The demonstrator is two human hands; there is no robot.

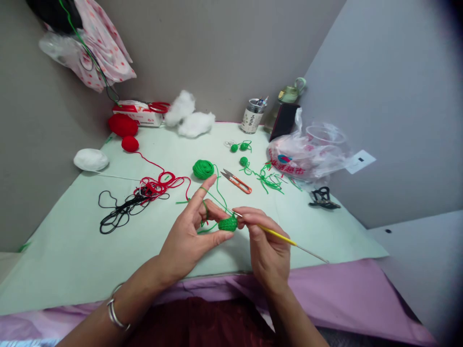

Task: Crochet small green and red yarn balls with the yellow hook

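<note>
Watching remotely, I judge the crochet hook (278, 234) could slip from the green crochet piece (227, 223), near centre between both hands, should tension slacken; the left hand (188, 233) pinches the piece, index raised, and the right hand (269, 248) pinches the slanting hook. Farther, tugging could roll the green yarn ball (203, 169).

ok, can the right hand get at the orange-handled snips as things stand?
Probably not straight away: the right hand is holding the yellow crochet hook. The path itself looks free, though: the orange-handled snips lie just beyond, with nothing on top.
</note>
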